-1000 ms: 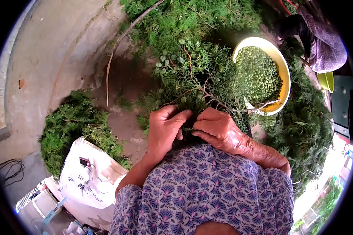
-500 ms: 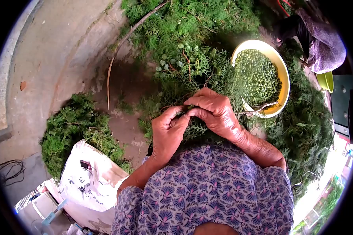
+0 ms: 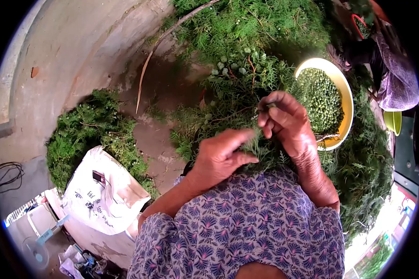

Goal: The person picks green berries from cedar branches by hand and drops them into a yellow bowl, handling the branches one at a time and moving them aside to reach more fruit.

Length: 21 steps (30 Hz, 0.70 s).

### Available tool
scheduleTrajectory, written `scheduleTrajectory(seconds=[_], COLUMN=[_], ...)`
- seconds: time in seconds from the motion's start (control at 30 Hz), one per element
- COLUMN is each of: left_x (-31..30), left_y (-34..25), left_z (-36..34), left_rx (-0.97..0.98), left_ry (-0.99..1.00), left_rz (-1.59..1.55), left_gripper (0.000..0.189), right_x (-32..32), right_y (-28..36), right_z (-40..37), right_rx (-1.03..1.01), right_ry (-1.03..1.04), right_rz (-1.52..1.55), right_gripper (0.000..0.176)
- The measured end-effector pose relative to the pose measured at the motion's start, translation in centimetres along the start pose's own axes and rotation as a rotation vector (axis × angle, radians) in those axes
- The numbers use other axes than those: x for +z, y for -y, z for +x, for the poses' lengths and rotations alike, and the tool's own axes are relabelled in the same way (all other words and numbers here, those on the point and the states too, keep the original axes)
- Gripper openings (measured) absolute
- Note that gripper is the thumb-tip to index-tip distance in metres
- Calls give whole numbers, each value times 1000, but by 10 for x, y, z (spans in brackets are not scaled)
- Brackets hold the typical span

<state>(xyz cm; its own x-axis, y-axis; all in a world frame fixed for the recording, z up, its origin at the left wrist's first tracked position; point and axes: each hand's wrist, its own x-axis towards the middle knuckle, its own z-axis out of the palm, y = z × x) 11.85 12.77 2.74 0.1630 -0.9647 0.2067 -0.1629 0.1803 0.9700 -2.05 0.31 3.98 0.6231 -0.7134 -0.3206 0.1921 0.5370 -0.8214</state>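
Note:
My left hand [image 3: 223,153] is open over the cypress sprigs [image 3: 260,156] in my lap, its thumb and forefinger apart, the forefinger blurred. My right hand [image 3: 286,121] is raised beside the basin, closed in a pinch. A small dark green cone [image 3: 271,106] shows between its thumb and fingers, partly hidden. Right of that hand stands a yellow-white basin [image 3: 346,100] holding many small green cones [image 3: 319,97]. Leafy branches with larger pale green cones [image 3: 230,69] lie just beyond my hands.
Cut green branches [image 3: 260,23] are heaped ahead, with more at right and left. A bare stick [image 3: 146,65] leans over the floor. At left lies a white sack [image 3: 104,200] with a small dark device on it. Another person's purple sleeve [image 3: 395,74] and a lime-green container [image 3: 392,122] are at far right.
My hands, together half a second ago, have come apart. The right has moved up and right towards the basin; the left has opened. The whole view has shifted slightly.

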Motion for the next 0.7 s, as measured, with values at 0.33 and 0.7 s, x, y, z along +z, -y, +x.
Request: scheduleTrajectory(seconds=[0.33, 0.7], left_x=[-64, -45], left_y=[66, 45], left_z=[-26, 22], left_rx=[-630, -605], left_ry=[-276, -295], left_rz=[65, -554], left_gripper=[24, 21], right_x=[24, 27], right_y=[-29, -36], right_z=[26, 38], right_rx=[-519, -545], right_ry=[205, 83], right_rz=[-1325, -958], right_gripper=[8, 16])
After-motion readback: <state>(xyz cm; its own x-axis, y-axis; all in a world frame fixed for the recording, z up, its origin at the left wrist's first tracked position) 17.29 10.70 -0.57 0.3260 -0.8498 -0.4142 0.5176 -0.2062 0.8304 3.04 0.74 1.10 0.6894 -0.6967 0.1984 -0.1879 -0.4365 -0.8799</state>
